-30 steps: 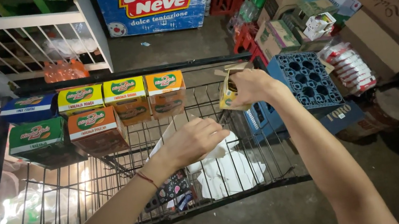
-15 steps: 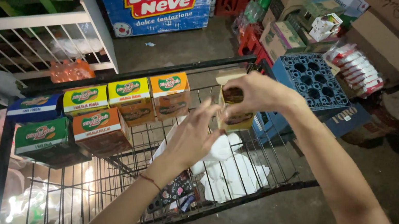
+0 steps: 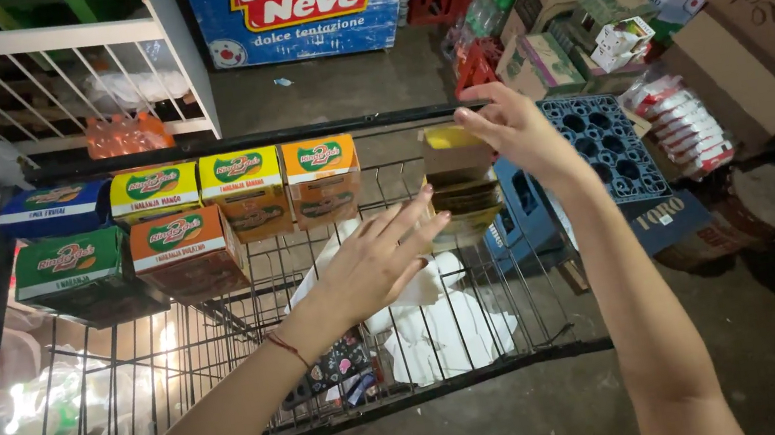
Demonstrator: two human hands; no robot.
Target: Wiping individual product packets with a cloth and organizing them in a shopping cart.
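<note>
Here, in the head view, the right hand (image 3: 515, 129) at one o'clock pinches the top of a yellow carton (image 3: 455, 149), fingers curled over its upper edge. The carton stands upright on the wire shelf (image 3: 223, 342), just right of an orange carton (image 3: 323, 180). The left hand (image 3: 376, 262), fingers spread, hovers at centre, fingertips near the yellow carton's lower front.

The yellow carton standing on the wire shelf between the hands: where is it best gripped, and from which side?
Probably across the two broad side faces of the yellow carton, coming from above and the near side. It stands upright and alone, right of the orange carton, so both faces are free.
</note>
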